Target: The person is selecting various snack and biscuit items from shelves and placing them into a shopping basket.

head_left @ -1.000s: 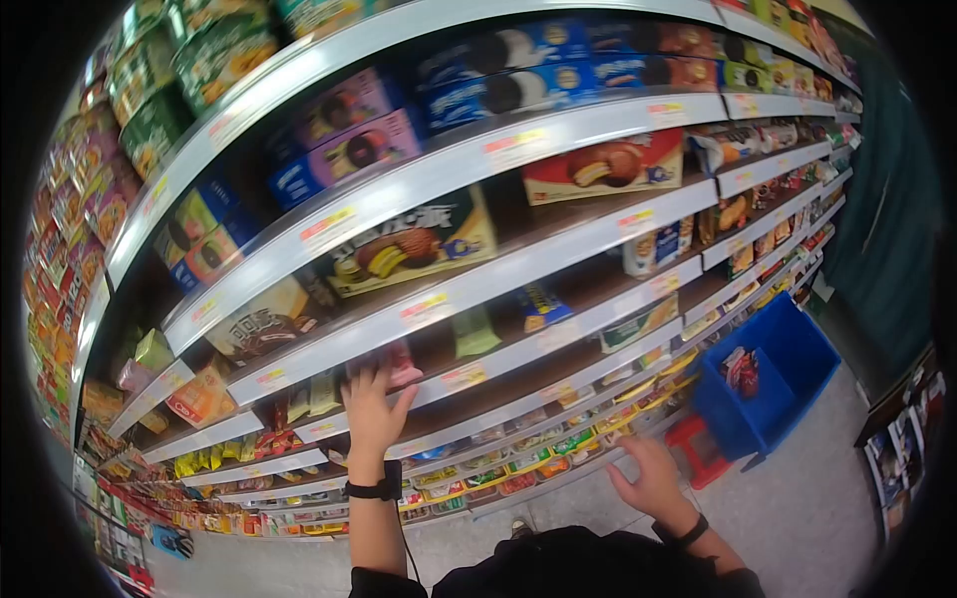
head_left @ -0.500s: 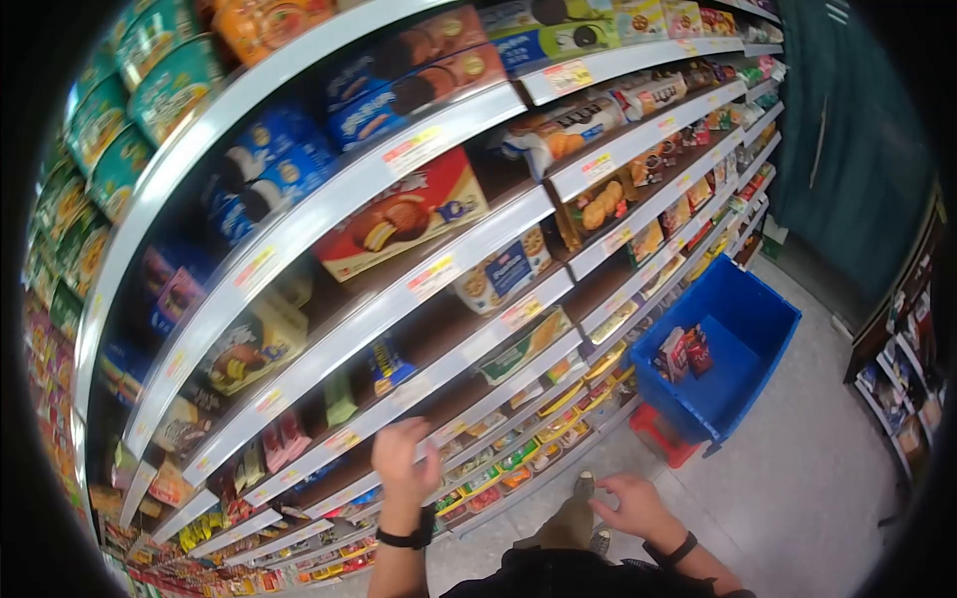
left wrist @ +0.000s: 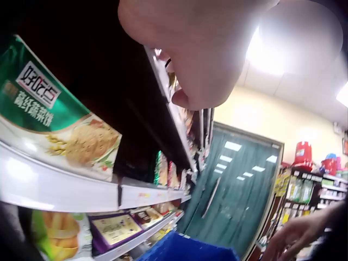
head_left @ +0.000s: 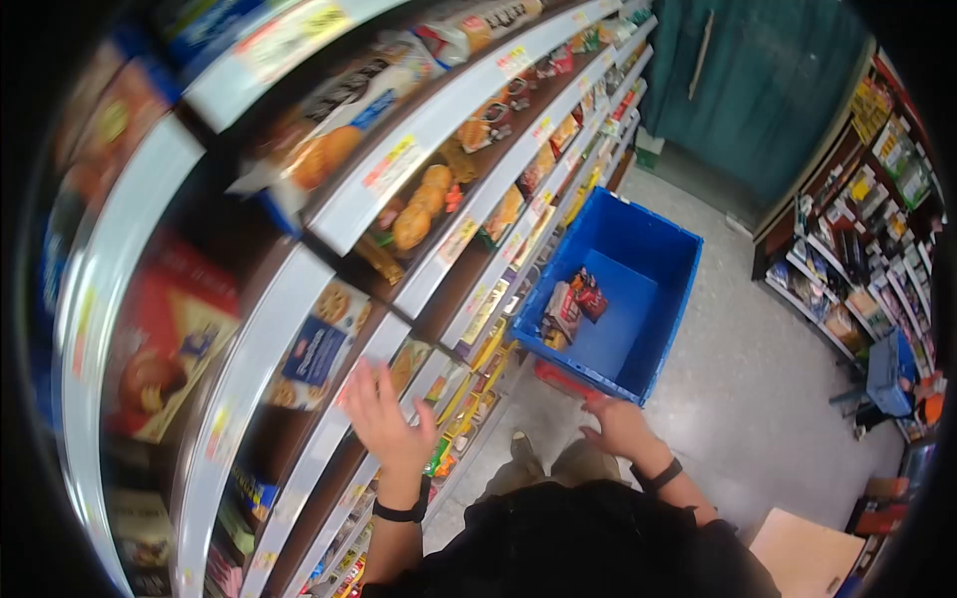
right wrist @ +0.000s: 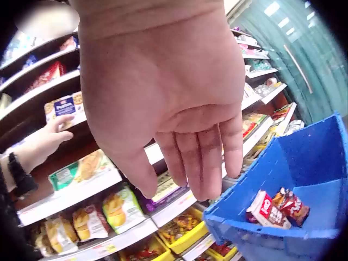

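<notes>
My left hand [head_left: 387,421] is beside the shelf's white front edge, its fingers extended and nothing in them. Nearest to it are a blue cookie box [head_left: 317,344] and, one level lower, a green and white biscuit packet [right wrist: 81,173]. My right hand [head_left: 623,431] hangs with loose, straight fingers and an empty palm, at the near end of a blue crate [head_left: 653,344]. Inside that crate lie a red and white packet [right wrist: 267,211] and a dark red bag [right wrist: 295,208], both in one corner.
A red stool [head_left: 563,380] shows under the crate. Shelves of snacks run along the left, with yellow bins [right wrist: 184,228] low down. Across the grey floor [head_left: 733,369] stands another shelf unit [head_left: 847,229]. A green curtained door [head_left: 748,90] closes the far end.
My view has turned right, and the crate appears closer. My left hand has moved along the shelf, away from the pink packets it was at one second ago. The right hand remains empty.
</notes>
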### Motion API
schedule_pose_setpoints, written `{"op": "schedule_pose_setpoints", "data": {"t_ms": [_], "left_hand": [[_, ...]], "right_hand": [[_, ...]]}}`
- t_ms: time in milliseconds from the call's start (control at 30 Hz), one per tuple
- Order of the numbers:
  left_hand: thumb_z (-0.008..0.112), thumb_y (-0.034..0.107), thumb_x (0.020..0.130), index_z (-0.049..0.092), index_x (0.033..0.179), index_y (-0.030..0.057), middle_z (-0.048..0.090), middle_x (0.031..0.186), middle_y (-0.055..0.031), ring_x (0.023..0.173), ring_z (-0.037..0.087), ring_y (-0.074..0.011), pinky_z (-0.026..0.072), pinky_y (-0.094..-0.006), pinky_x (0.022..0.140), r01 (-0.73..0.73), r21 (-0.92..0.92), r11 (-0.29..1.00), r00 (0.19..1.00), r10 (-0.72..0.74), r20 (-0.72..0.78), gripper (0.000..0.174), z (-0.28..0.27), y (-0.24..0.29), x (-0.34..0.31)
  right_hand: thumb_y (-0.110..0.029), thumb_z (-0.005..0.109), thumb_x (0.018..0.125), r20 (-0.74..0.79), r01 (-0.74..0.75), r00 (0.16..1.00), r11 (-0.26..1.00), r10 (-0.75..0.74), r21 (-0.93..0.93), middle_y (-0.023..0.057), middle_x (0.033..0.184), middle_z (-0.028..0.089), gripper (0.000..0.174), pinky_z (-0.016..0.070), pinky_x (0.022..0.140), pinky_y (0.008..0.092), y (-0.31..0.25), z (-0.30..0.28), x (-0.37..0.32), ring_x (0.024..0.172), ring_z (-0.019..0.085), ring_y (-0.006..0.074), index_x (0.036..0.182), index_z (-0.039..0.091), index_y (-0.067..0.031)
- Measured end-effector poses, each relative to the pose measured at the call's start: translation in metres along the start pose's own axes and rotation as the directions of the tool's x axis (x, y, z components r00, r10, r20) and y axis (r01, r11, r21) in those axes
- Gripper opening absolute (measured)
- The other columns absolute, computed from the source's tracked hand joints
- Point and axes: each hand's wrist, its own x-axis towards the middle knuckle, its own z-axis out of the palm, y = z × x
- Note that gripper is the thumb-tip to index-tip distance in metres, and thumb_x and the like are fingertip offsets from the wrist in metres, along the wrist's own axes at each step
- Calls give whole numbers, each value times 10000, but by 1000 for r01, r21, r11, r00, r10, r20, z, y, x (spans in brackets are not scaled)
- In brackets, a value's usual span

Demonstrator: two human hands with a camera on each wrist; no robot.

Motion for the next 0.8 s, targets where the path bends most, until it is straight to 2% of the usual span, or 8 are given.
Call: {"op": "schedule_pose_setpoints", "data": {"t_ms": [100,200,300,400,500,533,633,800], "left_hand": [[620,128,808,534,1430,-4,501,1499,-223,1403,423,-420,276,-565,1169,10,128,992,999,-5,-35,641,22,-7,-4],[597,101,817,556,1416,-6,487,1518,-224,1427,403,-407,209,-562,1195,18,262,965,997,4,-83,610,35,-7,-13],[583,83,839,531,1424,-29,482,1511,-245,1454,369,-412,194,-581,1204,41,388,921,995,-1,-103,598,41,-4,-12],[567,35,876,459,1470,-55,450,1529,-265,1465,355,-427,177,-588,1214,88,452,888,995,-57,-82,611,36,13,-3],[561,46,879,423,1489,-66,410,1548,-284,1482,315,-442,159,-597,1219,159,477,865,987,-125,-101,635,29,24,4],[549,56,883,370,1515,-70,356,1575,-296,1491,272,-470,141,-599,1223,161,456,875,987,-152,-58,669,26,31,-1],[548,84,871,315,1541,-66,290,1600,-317,1503,223,-486,136,-590,1224,225,453,863,964,-266,28,725,13,42,-3],[553,32,786,331,1519,-85,316,1579,-324,1489,246,-495,147,-597,1221,323,394,860,929,-369,44,776,-2,63,0]], "right_hand": [[-254,752,813,-34,-60,998,998,60,10,191,968,718,318,555,787,477,57,-3,48,921,691,380,1044,702,-41],[-246,759,795,59,-194,979,981,194,-6,175,928,721,316,563,812,473,129,13,106,934,699,376,1024,705,-35],[-237,756,783,261,-273,912,944,316,-187,175,1053,718,374,563,867,466,200,48,156,1005,693,369,1093,685,-40],[-229,764,774,324,-212,909,960,263,-184,176,1202,685,520,536,963,433,239,73,197,1121,662,345,1248,646,-52],[-132,705,783,271,87,962,969,-22,-230,176,1398,566,542,503,1028,418,235,98,245,1279,568,332,1310,608,-49],[-138,634,838,222,321,939,904,-264,-283,151,1382,569,474,432,1085,417,241,103,255,1317,520,297,1302,591,-53],[-175,568,881,174,518,852,751,-493,-409,149,1423,538,448,377,1117,459,235,111,272,1321,499,287,1313,574,-55],[-204,503,951,330,483,870,762,-365,-430,154,1490,486,451,355,1130,465,243,132,281,1290,507,297,1381,541,-74]]}}
